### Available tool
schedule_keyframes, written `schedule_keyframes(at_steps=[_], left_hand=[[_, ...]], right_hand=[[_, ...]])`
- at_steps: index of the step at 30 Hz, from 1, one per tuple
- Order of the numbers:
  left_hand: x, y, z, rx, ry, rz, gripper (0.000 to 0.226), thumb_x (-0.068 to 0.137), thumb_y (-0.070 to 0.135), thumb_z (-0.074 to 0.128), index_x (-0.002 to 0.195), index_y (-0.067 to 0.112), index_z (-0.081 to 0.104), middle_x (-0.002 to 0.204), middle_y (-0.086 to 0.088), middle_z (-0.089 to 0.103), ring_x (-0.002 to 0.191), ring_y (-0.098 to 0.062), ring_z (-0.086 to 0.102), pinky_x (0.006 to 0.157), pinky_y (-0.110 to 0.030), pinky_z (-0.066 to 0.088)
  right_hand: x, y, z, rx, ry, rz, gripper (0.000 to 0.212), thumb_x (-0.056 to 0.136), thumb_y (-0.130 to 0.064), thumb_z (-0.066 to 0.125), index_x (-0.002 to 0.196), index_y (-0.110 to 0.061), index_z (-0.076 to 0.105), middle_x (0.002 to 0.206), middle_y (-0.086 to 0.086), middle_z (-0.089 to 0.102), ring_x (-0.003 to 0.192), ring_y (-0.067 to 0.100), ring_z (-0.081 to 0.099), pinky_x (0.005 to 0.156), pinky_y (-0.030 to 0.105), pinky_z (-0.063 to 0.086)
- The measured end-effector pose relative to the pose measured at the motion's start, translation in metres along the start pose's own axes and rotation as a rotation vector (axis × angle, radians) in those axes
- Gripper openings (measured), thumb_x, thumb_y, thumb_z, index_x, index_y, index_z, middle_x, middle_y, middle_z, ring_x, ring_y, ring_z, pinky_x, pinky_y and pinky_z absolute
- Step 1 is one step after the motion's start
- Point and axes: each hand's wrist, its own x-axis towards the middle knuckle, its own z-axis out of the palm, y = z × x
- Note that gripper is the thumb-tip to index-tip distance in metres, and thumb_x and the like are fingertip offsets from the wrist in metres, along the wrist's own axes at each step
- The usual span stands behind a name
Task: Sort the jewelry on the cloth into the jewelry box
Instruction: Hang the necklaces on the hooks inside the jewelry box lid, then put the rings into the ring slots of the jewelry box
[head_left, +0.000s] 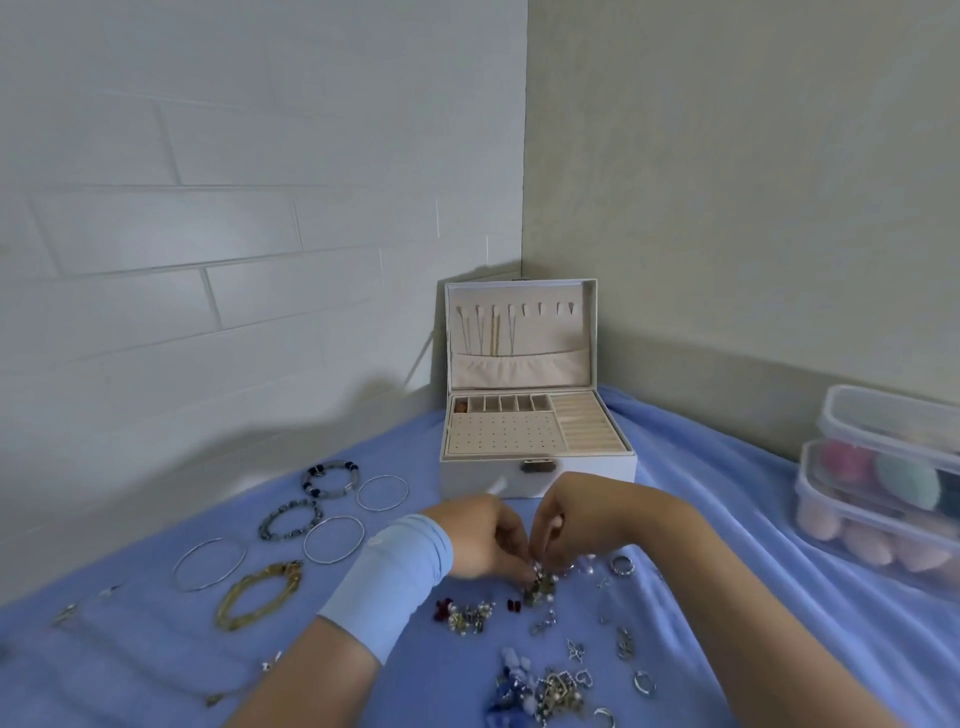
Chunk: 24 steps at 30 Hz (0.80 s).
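The white jewelry box (537, 470) stands open at the back of the blue cloth (727, 519), its lid upright with thin chains hanging inside. In front of it my left hand (480, 538) and my right hand (563, 525) meet, fingertips of both pinching a small cluster of earrings (540, 584) just above the cloth. More earrings (467, 616), rings (621, 565) and charms (550, 686) lie scattered below the hands. To the left lie beaded bracelets (332, 478), thin silver bangles (332, 539) and a gold bracelet (257, 595).
Stacked clear plastic containers (883, 488) with coloured sponges sit at the right edge of the cloth. White brick wall on the left and a beige wall on the right meet behind the box. A thin chain (228, 696) lies at the lower left.
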Motion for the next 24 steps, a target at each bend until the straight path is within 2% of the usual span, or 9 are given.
schedule_keyframes(at_steps=[1,3,5,7,11,14,17,20,24], left_hand=[[0.0,-0.001,0.0,0.006,0.009,0.006,0.016,0.083,0.041,0.073,0.095,0.03,0.074,0.083,0.02,0.062,0.08,-0.002,0.058,0.082,-0.025,0.047],[-0.001,-0.001,-0.003,0.034,0.019,0.012,0.014,0.087,0.036,0.07,0.097,0.028,0.074,0.087,0.017,0.067,0.084,-0.007,0.059,0.079,-0.023,0.046],[0.0,-0.001,-0.005,0.059,0.022,0.006,0.015,0.088,0.034,0.068,0.1,0.026,0.074,0.096,0.012,0.07,0.086,-0.01,0.06,0.078,-0.024,0.045],[0.002,0.001,-0.004,0.086,0.06,0.012,0.014,0.09,0.031,0.064,0.1,0.027,0.072,0.095,0.011,0.067,0.087,-0.011,0.059,0.078,-0.025,0.045],[0.01,0.015,0.005,0.031,0.199,0.121,0.013,0.094,0.028,0.059,0.101,0.027,0.069,0.089,0.015,0.06,0.084,-0.009,0.056,0.078,-0.022,0.041],[0.018,0.028,0.017,-0.044,0.228,0.186,0.012,0.091,0.031,0.062,0.098,0.029,0.071,0.081,0.018,0.059,0.078,-0.005,0.056,0.077,-0.021,0.044],[0.028,0.031,0.028,-0.042,0.205,0.185,0.012,0.088,0.033,0.064,0.096,0.03,0.072,0.089,0.017,0.065,0.08,-0.005,0.059,0.083,-0.025,0.051],[0.032,0.032,0.03,-0.077,0.216,0.18,0.018,0.088,0.036,0.066,0.103,0.029,0.07,0.095,0.013,0.066,0.087,-0.009,0.062,0.087,-0.027,0.051],[0.035,0.031,0.019,-0.276,0.231,0.16,0.025,0.085,0.043,0.07,0.104,0.027,0.069,0.091,0.01,0.07,0.086,-0.011,0.065,0.088,-0.032,0.053]], right_hand=[[-0.001,0.0,0.001,0.014,0.014,-0.003,0.016,0.079,-0.02,0.079,0.086,-0.034,0.08,0.066,-0.019,0.07,0.062,0.001,0.059,0.064,0.019,0.05],[-0.002,0.003,0.001,0.055,0.036,-0.009,0.013,0.081,-0.019,0.079,0.087,-0.03,0.08,0.059,-0.017,0.067,0.06,0.004,0.06,0.062,0.02,0.052],[-0.005,0.006,0.001,0.112,0.054,-0.01,0.013,0.083,-0.017,0.077,0.089,-0.028,0.078,0.067,-0.007,0.073,0.057,0.006,0.062,0.057,0.02,0.053],[-0.007,0.014,-0.003,0.154,0.088,-0.004,0.012,0.085,-0.017,0.076,0.091,-0.027,0.078,0.081,0.0,0.076,0.057,0.006,0.063,0.06,0.023,0.056],[-0.017,0.034,-0.017,0.066,0.08,0.072,0.011,0.077,-0.032,0.082,0.086,-0.036,0.079,0.084,-0.014,0.074,0.072,0.008,0.064,0.071,0.024,0.052],[-0.022,0.044,-0.02,-0.038,-0.011,0.183,0.014,0.07,-0.034,0.085,0.082,-0.039,0.078,0.088,-0.006,0.077,0.065,0.009,0.063,0.069,0.026,0.053],[-0.022,0.047,-0.018,-0.08,-0.003,0.24,0.012,0.068,-0.033,0.085,0.079,-0.035,0.08,0.085,0.003,0.078,0.066,0.012,0.064,0.063,0.024,0.05],[-0.022,0.049,-0.019,-0.02,0.055,0.175,0.006,0.072,-0.029,0.081,0.076,-0.033,0.08,0.083,0.003,0.077,0.066,0.011,0.064,0.06,0.024,0.052],[-0.022,0.051,-0.026,0.137,0.191,0.063,0.013,0.083,-0.021,0.075,0.073,-0.03,0.077,0.075,0.004,0.074,0.059,0.007,0.063,0.055,0.023,0.05]])
